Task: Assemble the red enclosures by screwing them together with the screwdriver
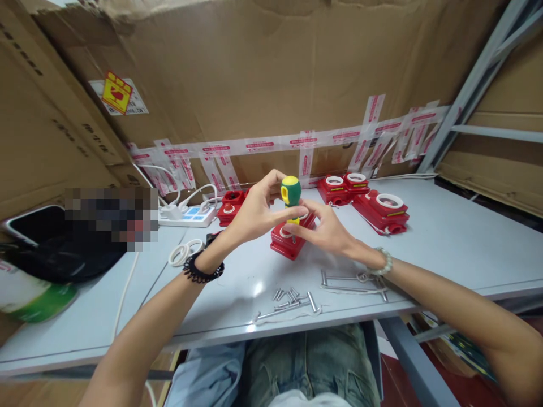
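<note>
A screwdriver (291, 192) with a green and yellow handle stands nearly upright over a red box-shaped housing (285, 250) in the middle of the table. My left hand (259, 208) is closed round the handle from the left, its thumb across the front. From the right, my right hand (326, 230) pinches low on the screwdriver, just above the housing. Both hands partly hide the housing's top, and the screwdriver's tip cannot be made out clearly. Nearer to me lie several small screws (292, 294) beside a metal rod piece (284, 310) with a cord.
Other red housings (379, 212) with white rings stand at the back right, and another (229, 208) at the back left. White rings (180, 254) and a power strip (190, 216) lie left. A second rod piece (352, 278) lies beneath my right wrist. Cardboard (271, 73) walls the back.
</note>
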A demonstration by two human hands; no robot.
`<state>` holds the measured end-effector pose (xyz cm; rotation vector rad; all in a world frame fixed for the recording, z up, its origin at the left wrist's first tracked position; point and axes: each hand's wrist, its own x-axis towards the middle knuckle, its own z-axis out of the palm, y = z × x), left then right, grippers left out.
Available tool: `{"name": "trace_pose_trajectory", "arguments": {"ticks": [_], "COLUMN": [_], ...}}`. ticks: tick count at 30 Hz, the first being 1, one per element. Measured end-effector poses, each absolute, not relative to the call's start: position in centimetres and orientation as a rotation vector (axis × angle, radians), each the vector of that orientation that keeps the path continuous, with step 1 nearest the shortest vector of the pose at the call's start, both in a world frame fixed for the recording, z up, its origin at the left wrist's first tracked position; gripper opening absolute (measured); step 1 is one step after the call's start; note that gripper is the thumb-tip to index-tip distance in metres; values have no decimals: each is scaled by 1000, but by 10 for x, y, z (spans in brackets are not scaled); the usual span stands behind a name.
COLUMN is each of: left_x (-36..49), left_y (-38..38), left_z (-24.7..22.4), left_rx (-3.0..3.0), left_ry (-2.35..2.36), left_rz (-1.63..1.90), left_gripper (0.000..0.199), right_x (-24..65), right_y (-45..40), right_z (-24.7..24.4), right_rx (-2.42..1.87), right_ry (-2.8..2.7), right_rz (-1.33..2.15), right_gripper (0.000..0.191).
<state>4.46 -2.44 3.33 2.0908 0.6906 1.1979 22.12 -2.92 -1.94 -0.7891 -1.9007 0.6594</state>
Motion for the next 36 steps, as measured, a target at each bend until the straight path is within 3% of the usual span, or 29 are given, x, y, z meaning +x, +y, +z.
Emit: {"name": "trace_pose_trajectory", "arguments": {"ticks": [7, 14, 21, 26, 32, 36], "left_x": [37, 42, 40, 46, 44, 43], "left_y": [-25, -21, -28, -29, -32, -29], "left_z": [36, 32, 35, 36, 37, 36], "left_rx": [2005, 2082, 2032, 2094, 2085, 2119], "left_ry": [481, 730, 531, 696, 580, 614], "left_rz": [998, 1280, 1102, 1272, 1151, 1254], "left_gripper": [46, 48, 45, 39, 42, 42], "right_x": [225, 220, 220, 218, 219, 219], "right_y": [-30, -28, -32, -32, -33, -34], "right_z": [-9, -11, -5, -8, -6, -6], "right_rx": [-750, -747, -668, -699, -699, -725], "right_ry": [-2008, -1887, -1944, -1896, -1887, -1915], "right_rz": [832, 704, 778, 727, 737, 683], "right_gripper": [26, 31, 15, 28, 12, 18]}}
